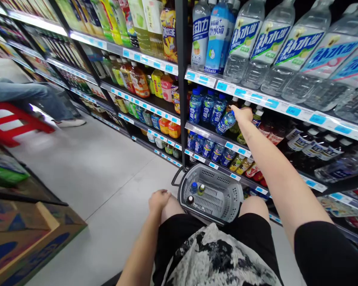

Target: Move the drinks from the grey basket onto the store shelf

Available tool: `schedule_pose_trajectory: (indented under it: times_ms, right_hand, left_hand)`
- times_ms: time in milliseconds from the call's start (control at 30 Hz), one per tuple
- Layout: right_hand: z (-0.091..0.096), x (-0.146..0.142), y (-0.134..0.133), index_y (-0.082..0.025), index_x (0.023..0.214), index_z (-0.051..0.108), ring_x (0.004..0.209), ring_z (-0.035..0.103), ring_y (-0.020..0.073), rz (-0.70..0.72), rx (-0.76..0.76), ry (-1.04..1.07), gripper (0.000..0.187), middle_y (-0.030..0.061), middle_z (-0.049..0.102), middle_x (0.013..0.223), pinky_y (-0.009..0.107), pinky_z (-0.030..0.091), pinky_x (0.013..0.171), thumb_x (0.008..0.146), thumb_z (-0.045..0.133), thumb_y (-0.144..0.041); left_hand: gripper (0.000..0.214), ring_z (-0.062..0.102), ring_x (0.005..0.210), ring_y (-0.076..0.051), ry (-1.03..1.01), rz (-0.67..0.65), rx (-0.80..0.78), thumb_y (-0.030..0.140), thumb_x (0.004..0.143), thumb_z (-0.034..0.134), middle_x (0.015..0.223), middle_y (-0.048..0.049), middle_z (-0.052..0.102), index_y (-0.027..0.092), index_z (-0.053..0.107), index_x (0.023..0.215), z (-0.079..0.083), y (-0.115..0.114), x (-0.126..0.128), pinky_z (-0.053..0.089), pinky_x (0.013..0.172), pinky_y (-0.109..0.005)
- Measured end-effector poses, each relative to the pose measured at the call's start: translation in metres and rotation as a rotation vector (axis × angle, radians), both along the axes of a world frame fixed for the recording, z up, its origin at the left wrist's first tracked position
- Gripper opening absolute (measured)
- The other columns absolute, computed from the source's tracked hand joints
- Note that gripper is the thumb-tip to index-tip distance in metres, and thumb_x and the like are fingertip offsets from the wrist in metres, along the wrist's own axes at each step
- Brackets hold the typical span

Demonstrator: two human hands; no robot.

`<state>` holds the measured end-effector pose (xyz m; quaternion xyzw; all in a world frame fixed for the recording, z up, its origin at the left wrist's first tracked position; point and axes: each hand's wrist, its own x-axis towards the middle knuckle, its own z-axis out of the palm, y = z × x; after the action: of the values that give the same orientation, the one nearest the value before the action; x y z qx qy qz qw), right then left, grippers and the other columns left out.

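Observation:
My right hand is closed around the capped top of a blue-labelled drink bottle. That bottle tilts at the front of a shelf, beside a row of similar blue-capped bottles. My left hand lies over my left knee, fingers laid along it and holding nothing. Between my knees a grey plastic shopping basket stands on the floor. At its left end are three small bottles: one blue-capped, one with a pale cap and one with a dark cap.
Large clear water bottles line the shelf above my right hand. A dark upright post divides the shelving. On the left are cardboard cartons, a red plastic seat and another person's leg.

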<state>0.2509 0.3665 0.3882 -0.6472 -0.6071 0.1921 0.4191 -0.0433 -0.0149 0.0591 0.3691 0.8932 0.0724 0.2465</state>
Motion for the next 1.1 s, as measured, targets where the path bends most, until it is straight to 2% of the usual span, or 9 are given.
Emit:
schedule_pose_trajectory:
  times_ms: [67, 167, 333, 467, 567, 667, 767, 900, 1100]
  right_hand:
    - [0.01, -0.005, 0.005, -0.011, 0.092, 0.073, 0.105, 0.068, 0.0327, -0.081, -0.045, -0.176, 0.05, 0.0182, 0.071, 0.106, 0.048, 0.054, 0.098, 0.08, 0.07, -0.059]
    - [0.018, -0.013, 0.007, -0.014, 0.106, 0.075, 0.112, 0.067, 0.0336, -0.036, -0.035, -0.3, 0.053, 0.0164, 0.071, 0.112, 0.046, 0.053, 0.099, 0.087, 0.064, -0.062]
    - [0.011, -0.024, 0.006, -0.015, 0.125, 0.068, 0.12, 0.062, 0.0348, 0.054, -0.048, -0.416, 0.063, 0.0155, 0.068, 0.124, 0.05, 0.05, 0.104, 0.087, 0.066, -0.066]
    - [0.004, -0.023, 0.01, -0.017, 0.125, 0.066, 0.121, 0.062, 0.0336, 0.159, -0.028, -0.382, 0.064, 0.0134, 0.067, 0.125, 0.05, 0.047, 0.108, 0.088, 0.065, -0.069]
    - [-0.007, -0.015, 0.017, -0.019, 0.138, 0.058, 0.126, 0.059, 0.0322, 0.258, -0.031, -0.333, 0.077, 0.0126, 0.062, 0.136, 0.046, 0.048, 0.109, 0.078, 0.079, -0.061]
    - [-0.026, -0.011, 0.021, -0.018, 0.148, 0.048, 0.122, 0.062, 0.0294, 0.384, -0.212, -0.271, 0.102, 0.0138, 0.058, 0.142, 0.04, 0.055, 0.101, 0.06, 0.094, -0.043]
    - [-0.049, -0.016, 0.018, -0.014, 0.137, 0.057, 0.11, 0.067, 0.0273, 0.407, -0.391, -0.306, 0.081, 0.0149, 0.065, 0.13, 0.037, 0.058, 0.09, 0.066, 0.092, -0.034]
    - [-0.073, -0.031, 0.006, -0.008, 0.127, 0.062, 0.122, 0.062, 0.0311, 0.258, -0.209, -0.482, 0.066, 0.0182, 0.065, 0.129, 0.038, 0.053, 0.099, 0.078, 0.084, -0.046]
    - [-0.094, -0.061, -0.001, -0.011, 0.118, 0.066, 0.11, 0.066, 0.0298, 0.307, -0.09, -0.465, 0.046, 0.015, 0.07, 0.116, 0.036, 0.053, 0.092, 0.091, 0.07, -0.048]
  left_hand:
    - [0.048, 0.061, 0.123, -0.031, 0.0, -0.004, -0.011, 0.051, 0.086, 0.055, 0.127, -0.0076, 0.07, 0.026, 0.074, 0.123, -0.001, 0.003, 0.0, 0.047, 0.107, -0.044]
    - [0.048, 0.06, 0.124, -0.03, -0.003, -0.001, -0.029, 0.051, 0.086, 0.055, 0.127, -0.0077, 0.069, 0.026, 0.073, 0.124, -0.005, 0.006, 0.0, 0.046, 0.106, -0.044]
    - [0.048, 0.06, 0.124, -0.03, -0.017, 0.007, -0.053, 0.053, 0.087, 0.055, 0.128, -0.0074, 0.069, 0.027, 0.073, 0.124, -0.015, 0.008, -0.004, 0.046, 0.107, -0.044]
    - [0.049, 0.06, 0.124, -0.031, -0.031, 0.007, -0.077, 0.054, 0.087, 0.055, 0.129, -0.0075, 0.068, 0.028, 0.072, 0.125, -0.019, 0.008, -0.006, 0.046, 0.107, -0.043]
    - [0.049, 0.06, 0.124, -0.031, -0.031, 0.001, -0.086, 0.054, 0.087, 0.054, 0.129, -0.0077, 0.068, 0.028, 0.072, 0.126, -0.019, 0.009, -0.006, 0.047, 0.106, -0.044]
    - [0.049, 0.06, 0.124, -0.031, -0.029, 0.004, -0.092, 0.053, 0.088, 0.054, 0.128, -0.0079, 0.068, 0.028, 0.072, 0.125, -0.018, 0.011, -0.005, 0.047, 0.106, -0.044]
    - [0.049, 0.061, 0.123, -0.031, -0.023, -0.001, -0.094, 0.053, 0.087, 0.054, 0.128, -0.0083, 0.069, 0.028, 0.072, 0.125, -0.02, 0.013, -0.005, 0.047, 0.106, -0.044]
    - [0.047, 0.062, 0.122, -0.03, -0.02, -0.012, -0.083, 0.052, 0.086, 0.055, 0.126, -0.0077, 0.07, 0.028, 0.073, 0.122, -0.021, 0.014, -0.004, 0.047, 0.104, -0.043]
    - [0.045, 0.063, 0.119, -0.03, -0.011, -0.026, -0.064, 0.051, 0.086, 0.056, 0.122, -0.0074, 0.072, 0.026, 0.075, 0.119, -0.023, 0.015, -0.005, 0.048, 0.102, -0.041]
